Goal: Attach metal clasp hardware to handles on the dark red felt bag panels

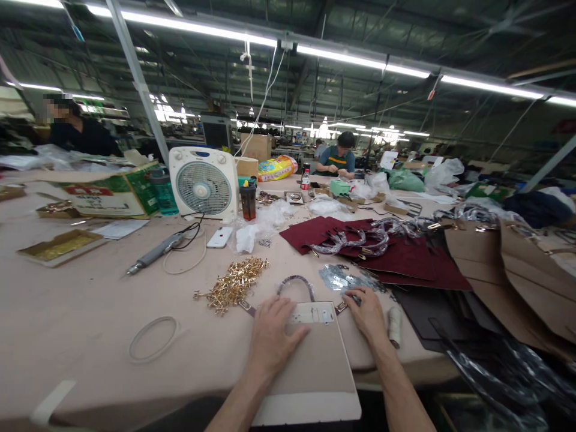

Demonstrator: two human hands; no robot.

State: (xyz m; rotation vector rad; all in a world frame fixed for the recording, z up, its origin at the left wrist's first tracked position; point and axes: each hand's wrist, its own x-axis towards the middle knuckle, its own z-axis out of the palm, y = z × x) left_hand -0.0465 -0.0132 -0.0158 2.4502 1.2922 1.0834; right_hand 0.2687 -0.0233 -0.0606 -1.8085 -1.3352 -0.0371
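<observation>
A beige bag panel (pixel 315 354) with a dark curved handle (pixel 296 281) at its far end lies at the table's front edge. My left hand (pixel 272 333) rests flat on its left side, thumb spread. Near the panel's top is a pale strip (pixel 310 313) with small metal parts. Tabs with gold buckles stick out on both sides, the right buckle (pixel 341 306) just under my right hand (pixel 366 312). That hand's fingertips are drawn together at the near edge of a heap of flat grey metal plates (pixel 339 278); what they pinch, if anything, is hidden.
Gold metal fasteners (pixel 236 282) are heaped left of the panel. A soldering-iron-like tool (pixel 155 253), a phone (pixel 220 237) and a fan (pixel 204 183) stand or lie farther left. Maroon panels (pixel 360 246), brown panels (pixel 531 276) and a thread spool (pixel 395 327) are right. A co-worker (pixel 337 157) sits opposite.
</observation>
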